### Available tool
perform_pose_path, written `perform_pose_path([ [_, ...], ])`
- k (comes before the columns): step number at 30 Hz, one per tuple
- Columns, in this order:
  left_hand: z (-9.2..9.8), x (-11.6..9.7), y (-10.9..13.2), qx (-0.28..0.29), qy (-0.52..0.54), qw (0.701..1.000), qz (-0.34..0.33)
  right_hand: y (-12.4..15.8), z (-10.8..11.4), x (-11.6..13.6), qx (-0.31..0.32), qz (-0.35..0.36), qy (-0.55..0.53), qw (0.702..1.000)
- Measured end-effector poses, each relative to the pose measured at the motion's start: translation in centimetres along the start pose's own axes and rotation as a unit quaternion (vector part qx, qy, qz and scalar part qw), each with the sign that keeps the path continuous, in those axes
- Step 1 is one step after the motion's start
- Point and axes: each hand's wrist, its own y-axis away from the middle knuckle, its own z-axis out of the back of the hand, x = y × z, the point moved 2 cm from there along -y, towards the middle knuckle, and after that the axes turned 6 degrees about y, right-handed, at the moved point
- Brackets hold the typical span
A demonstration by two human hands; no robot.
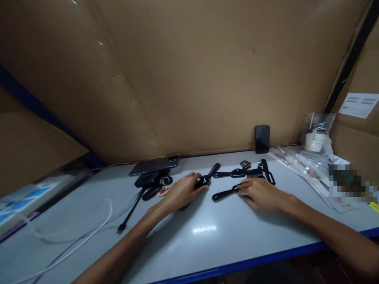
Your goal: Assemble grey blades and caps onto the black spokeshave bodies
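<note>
My left hand (186, 190) is closed around the middle of a black spokeshave (213, 170); one handle slants up past my fingers and the other end shows below my palm. My right hand (257, 192) grips the right part of a second black spokeshave (223, 194), its left handle sticking out over the table. Just behind both hands a third spokeshave (237, 172) lies flat. A small grey metal piece (245, 164) sits behind that one. To its right lies a black tool with a slotted end (268, 171). My fingers hide the middles of the two held tools.
On the white table (177, 252), a phone (155, 165) lies left and another phone (262, 139) leans against the cardboard. Black adapter (146, 180), cable (130, 213) and white cord (100, 223) are left. Plastic packaging (304, 169) and a bagged cup (315, 140) stand right.
</note>
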Motion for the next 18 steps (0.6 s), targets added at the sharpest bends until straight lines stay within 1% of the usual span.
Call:
perform_pose_path([
  [2,-0.1,-0.5,0.2,-0.001,0.013,1.000,-0.001,0.0,0.2,-1.0,0.017,-0.012,-0.022,1.000],
  [3,-0.2,-0.8,0.3,-0.004,0.018,1.000,0.002,-0.3,0.1,-1.2,0.015,-0.019,-0.035,0.999],
  [4,-0.4,-1.2,0.4,-0.009,0.021,1.000,0.007,-0.7,-0.1,-1.2,0.000,-0.035,-0.043,0.998],
  [6,-0.6,-2.1,0.7,-0.024,0.021,0.999,0.019,-1.8,-0.7,-0.6,-0.034,-0.058,-0.043,0.997],
  [7,-0.7,-2.5,0.9,-0.033,0.018,0.999,0.025,-2.6,-1.1,-0.1,-0.043,-0.058,-0.030,0.997],
  [10,-0.6,-3.6,1.4,-0.058,0.007,0.998,0.027,-4.7,-2.0,1.6,-0.054,-0.035,0.038,0.997],
  [12,-0.3,-3.9,1.6,-0.068,0.005,0.998,0.007,-5.5,-2.1,2.5,-0.061,-0.029,0.061,0.996],
  [14,-0.2,-4.3,1.8,-0.063,0.026,0.997,-0.030,-5.7,-2.1,2.9,-0.068,-0.032,0.069,0.995],
  [16,-0.3,-4.6,1.9,-0.042,0.062,0.995,-0.066,-5.3,-2.2,3.1,-0.067,-0.031,0.086,0.994],
  [18,-0.7,-5.0,2.0,-0.010,0.094,0.992,-0.083,-4.7,-2.5,3.2,-0.052,-0.024,0.103,0.993],
])
